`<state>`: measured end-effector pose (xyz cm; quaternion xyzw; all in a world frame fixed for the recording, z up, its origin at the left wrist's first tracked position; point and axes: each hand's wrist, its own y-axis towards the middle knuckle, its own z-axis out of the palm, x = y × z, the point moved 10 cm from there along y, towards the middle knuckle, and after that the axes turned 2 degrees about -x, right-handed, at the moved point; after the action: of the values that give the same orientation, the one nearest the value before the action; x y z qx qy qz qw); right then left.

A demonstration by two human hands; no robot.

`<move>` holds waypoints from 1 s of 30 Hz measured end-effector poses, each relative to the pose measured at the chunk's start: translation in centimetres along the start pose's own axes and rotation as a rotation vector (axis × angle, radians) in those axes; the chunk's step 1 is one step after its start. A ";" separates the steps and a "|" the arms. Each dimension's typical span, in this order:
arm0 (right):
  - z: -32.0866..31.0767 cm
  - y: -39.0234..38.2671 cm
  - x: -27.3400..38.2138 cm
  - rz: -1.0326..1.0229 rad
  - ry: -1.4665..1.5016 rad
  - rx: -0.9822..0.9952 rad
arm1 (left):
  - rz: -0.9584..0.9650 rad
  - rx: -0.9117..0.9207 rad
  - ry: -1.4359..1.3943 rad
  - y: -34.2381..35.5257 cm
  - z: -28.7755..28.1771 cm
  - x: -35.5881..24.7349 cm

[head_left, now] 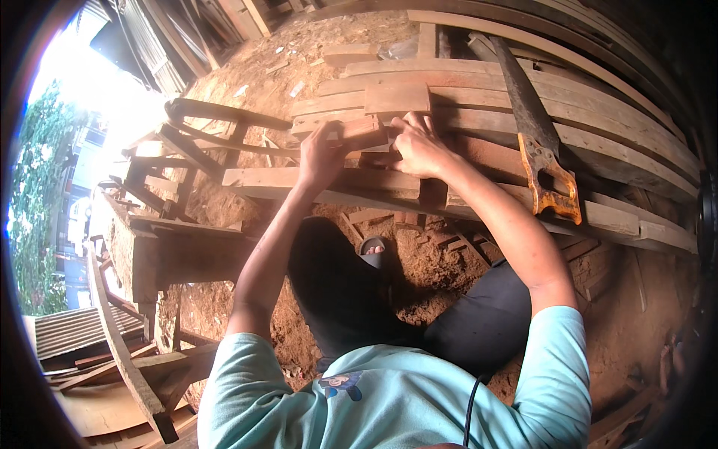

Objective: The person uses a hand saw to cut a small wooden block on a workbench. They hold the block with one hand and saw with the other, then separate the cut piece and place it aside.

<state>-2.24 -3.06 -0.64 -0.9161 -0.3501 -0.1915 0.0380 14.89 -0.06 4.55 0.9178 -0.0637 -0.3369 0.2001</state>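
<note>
Turquoise shirt [419, 404], planks [262, 178] above littered brown floor [307, 56], 2 hands [321, 159] on block [363, 135].

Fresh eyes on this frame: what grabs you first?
Probably the orange-handled saw, lying across the planks to the right of both hands. Next, mid-frame, the left hand on the left end of a small wood block, with the right hand by its right end. Then the white glare at upper left.

The left hand [321, 160] apparently hides the left end of the reddish block [365, 133]
</note>
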 end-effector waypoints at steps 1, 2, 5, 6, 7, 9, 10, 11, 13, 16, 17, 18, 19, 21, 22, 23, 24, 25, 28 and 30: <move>0.1 0.0 0.3 -0.011 0.019 0.017 | -0.012 0.016 -0.011 -0.1 0.0 0.1; 0.0 -0.1 0.3 -0.016 0.034 0.023 | -0.024 0.033 -0.022 -0.2 0.1 0.2; 0.1 -0.6 0.2 -0.017 0.037 0.053 | -0.076 0.120 -0.042 -0.3 0.8 0.3; 0.2 -0.8 0.1 -0.012 0.014 0.067 | -0.096 0.155 -0.046 -0.3 1.2 0.4; 0.4 -0.8 0.1 -0.012 -0.006 0.080 | -0.062 0.164 -0.049 -0.3 1.3 0.2; 0.0 -1.4 0.6 -0.037 -0.027 -0.011 | 0.008 0.182 -0.055 -0.2 1.8 0.2; -0.2 -1.7 0.5 -0.048 -0.041 -0.057 | -0.008 0.208 -0.070 0.0 2.2 0.4; -0.8 -1.8 0.4 -0.079 0.023 -0.126 | -0.023 0.234 -0.085 0.2 2.6 0.6; -2.2 -2.0 0.2 -0.143 0.154 -0.263 | -0.036 0.286 -0.124 0.3 3.4 0.9; -5.2 -3.1 -0.6 -0.196 0.220 -0.476 | -0.041 0.374 -0.138 0.3 4.7 1.2; -5.9 -3.6 -0.8 -0.205 0.223 -0.532 | -0.050 0.409 -0.104 0.5 5.1 1.3; -5.8 -3.7 -1.1 -0.191 0.208 -0.518 | -0.059 0.445 -0.071 0.6 5.6 1.4; -5.7 -3.8 -1.4 -0.180 0.193 -0.506 | -0.055 0.472 -0.052 1.0 6.0 1.9; -5.1 -3.8 -1.5 -0.178 0.183 -0.481 | -0.046 0.525 -0.016 1.4 6.8 3.2; -4.6 -3.8 -1.5 -0.186 0.188 -0.469 | -0.045 0.553 -0.021 1.6 7.1 3.4; -4.2 -3.8 -1.5 -0.195 0.193 -0.458 | -0.045 0.579 -0.025 1.8 7.2 3.6; -3.9 -4.1 -1.6 -0.200 0.136 -0.462 | -0.044 0.606 -0.030 1.8 7.5 3.7; -3.8 -4.4 -1.3 -0.204 0.083 -0.469 | -0.046 0.624 -0.037 1.7 7.6 3.6; -3.1 -4.3 -1.0 -0.170 0.028 -0.402 | -0.177 0.662 -0.065 1.3 7.8 3.7; -3.0 -4.4 -0.9 -0.143 0.014 -0.360 | -0.428 0.659 -0.094 0.8 7.7 4.2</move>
<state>-6.70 -0.95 1.45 -0.8796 -0.3742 -0.2595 -0.1377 13.20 -4.34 -2.97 0.9089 0.0152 -0.3743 -0.1832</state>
